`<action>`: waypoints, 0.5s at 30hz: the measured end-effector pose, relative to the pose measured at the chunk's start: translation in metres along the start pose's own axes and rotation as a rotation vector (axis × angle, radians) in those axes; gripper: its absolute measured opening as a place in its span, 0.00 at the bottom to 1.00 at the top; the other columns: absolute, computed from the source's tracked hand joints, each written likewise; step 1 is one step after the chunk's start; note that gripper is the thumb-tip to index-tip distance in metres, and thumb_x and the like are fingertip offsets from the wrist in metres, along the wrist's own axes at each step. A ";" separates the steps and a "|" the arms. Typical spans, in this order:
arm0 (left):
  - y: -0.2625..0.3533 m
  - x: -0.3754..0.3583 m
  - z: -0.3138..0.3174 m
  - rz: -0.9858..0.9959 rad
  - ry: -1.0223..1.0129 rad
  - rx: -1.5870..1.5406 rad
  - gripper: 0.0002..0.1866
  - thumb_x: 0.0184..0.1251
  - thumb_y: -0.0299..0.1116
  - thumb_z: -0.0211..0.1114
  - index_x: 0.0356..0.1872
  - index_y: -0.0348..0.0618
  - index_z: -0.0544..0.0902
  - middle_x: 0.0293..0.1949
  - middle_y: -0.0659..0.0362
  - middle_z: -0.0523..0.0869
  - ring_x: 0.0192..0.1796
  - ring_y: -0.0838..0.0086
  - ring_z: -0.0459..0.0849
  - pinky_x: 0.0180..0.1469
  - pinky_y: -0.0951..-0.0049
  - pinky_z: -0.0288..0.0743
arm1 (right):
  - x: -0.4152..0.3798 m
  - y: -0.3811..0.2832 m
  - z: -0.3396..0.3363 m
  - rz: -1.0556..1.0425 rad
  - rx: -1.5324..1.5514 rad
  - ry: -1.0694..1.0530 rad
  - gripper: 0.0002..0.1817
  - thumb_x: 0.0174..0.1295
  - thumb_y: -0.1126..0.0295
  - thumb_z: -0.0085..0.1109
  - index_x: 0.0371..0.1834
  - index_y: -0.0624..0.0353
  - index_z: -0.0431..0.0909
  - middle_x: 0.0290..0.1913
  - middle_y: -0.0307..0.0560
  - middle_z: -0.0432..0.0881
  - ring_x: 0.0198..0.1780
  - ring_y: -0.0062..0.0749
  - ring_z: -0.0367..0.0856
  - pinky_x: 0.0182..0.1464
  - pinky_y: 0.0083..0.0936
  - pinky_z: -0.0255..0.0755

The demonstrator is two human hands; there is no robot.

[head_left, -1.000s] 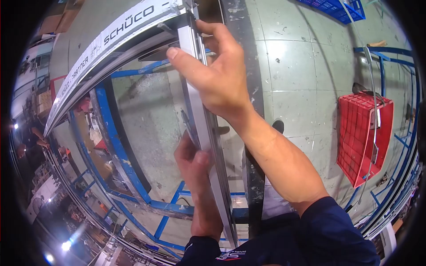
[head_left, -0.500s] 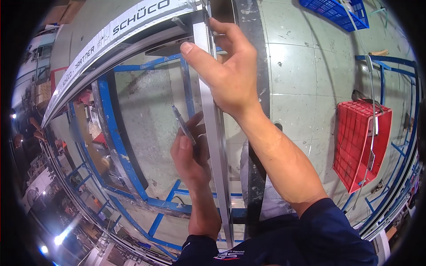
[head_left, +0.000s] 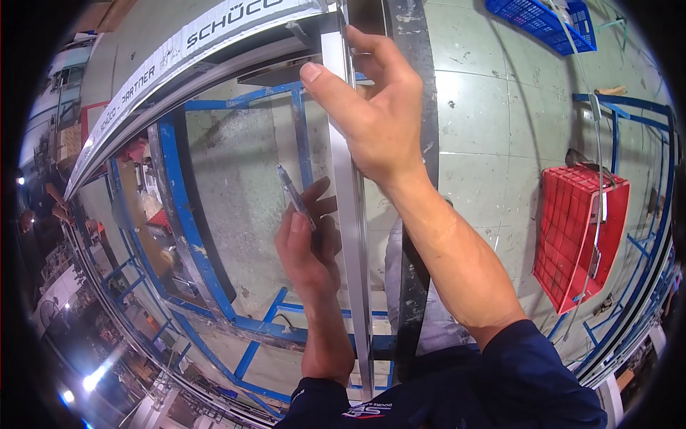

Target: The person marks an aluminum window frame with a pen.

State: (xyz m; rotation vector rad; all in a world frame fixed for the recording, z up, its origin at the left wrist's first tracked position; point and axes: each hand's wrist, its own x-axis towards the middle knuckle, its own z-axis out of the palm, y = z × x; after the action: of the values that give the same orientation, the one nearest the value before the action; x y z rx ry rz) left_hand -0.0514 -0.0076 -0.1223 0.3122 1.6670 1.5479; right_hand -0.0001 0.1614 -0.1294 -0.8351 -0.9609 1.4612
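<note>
An upright-running silvery aluminium profile (head_left: 351, 236) crosses the middle of the head view from my body up to a corner. My right hand (head_left: 389, 118) grips it near that corner, thumb over the left face and fingers around the right side. There it meets a long frame member (head_left: 146, 89) covered in white protective film printed with "SCHÜCO". To the left of the profile and below the corner, my left hand (head_left: 304, 250) has its fingers closed on a slim pen (head_left: 289, 184), its tip pointing up and left. Part of that hand's fingers lies in shadow.
Blue steel stand bars (head_left: 186, 200) run beneath the frame. A dark padded beam (head_left: 421, 143) lies right of the profile. On the tiled floor are a red crate (head_left: 572, 236) and a blue basket (head_left: 543, 21). A blue rack (head_left: 618, 136) stands far right.
The corner of the frame and my right hand have shifted slightly right in view. My left hand stays nearly in place, still holding the pen.
</note>
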 end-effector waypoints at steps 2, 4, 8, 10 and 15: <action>0.001 0.001 0.002 -0.020 0.015 -0.049 0.34 0.77 0.49 0.53 0.65 0.24 0.78 0.36 0.55 0.85 0.22 0.87 0.66 0.23 0.83 0.54 | 0.000 -0.001 0.001 0.001 0.005 0.000 0.28 0.60 0.68 0.74 0.56 0.79 0.74 0.44 0.55 0.88 0.48 0.29 0.83 0.54 0.26 0.77; 0.004 0.002 0.006 -0.050 0.026 -0.125 0.31 0.77 0.46 0.51 0.65 0.24 0.78 0.36 0.55 0.85 0.22 0.87 0.66 0.24 0.84 0.54 | -0.001 -0.004 0.000 0.020 -0.027 0.009 0.30 0.60 0.68 0.75 0.57 0.79 0.74 0.44 0.55 0.87 0.48 0.29 0.83 0.53 0.27 0.77; 0.015 0.013 0.003 -0.123 -0.013 -0.074 0.23 0.80 0.35 0.48 0.64 0.30 0.80 0.35 0.57 0.85 0.23 0.86 0.66 0.26 0.82 0.55 | 0.000 -0.001 0.001 0.048 -0.023 0.016 0.32 0.60 0.67 0.76 0.59 0.80 0.73 0.44 0.55 0.86 0.48 0.30 0.82 0.53 0.27 0.77; 0.020 0.017 0.003 -0.031 -0.039 0.107 0.21 0.82 0.33 0.48 0.64 0.33 0.81 0.34 0.59 0.85 0.25 0.85 0.68 0.29 0.81 0.59 | 0.000 -0.002 0.001 0.048 -0.046 0.005 0.33 0.60 0.66 0.76 0.60 0.80 0.73 0.44 0.55 0.86 0.48 0.29 0.82 0.53 0.27 0.77; 0.036 0.032 0.005 0.187 -0.112 0.328 0.14 0.81 0.28 0.60 0.60 0.35 0.84 0.35 0.61 0.87 0.38 0.82 0.81 0.42 0.78 0.75 | 0.000 -0.004 0.000 0.100 -0.073 0.000 0.35 0.60 0.65 0.77 0.62 0.81 0.72 0.45 0.56 0.86 0.45 0.28 0.84 0.48 0.24 0.77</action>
State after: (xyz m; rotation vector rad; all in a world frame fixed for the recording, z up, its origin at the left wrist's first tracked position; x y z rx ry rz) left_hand -0.0800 0.0249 -0.1010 0.7325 1.8416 1.3556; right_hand 0.0010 0.1612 -0.1259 -0.9473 -0.9896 1.5188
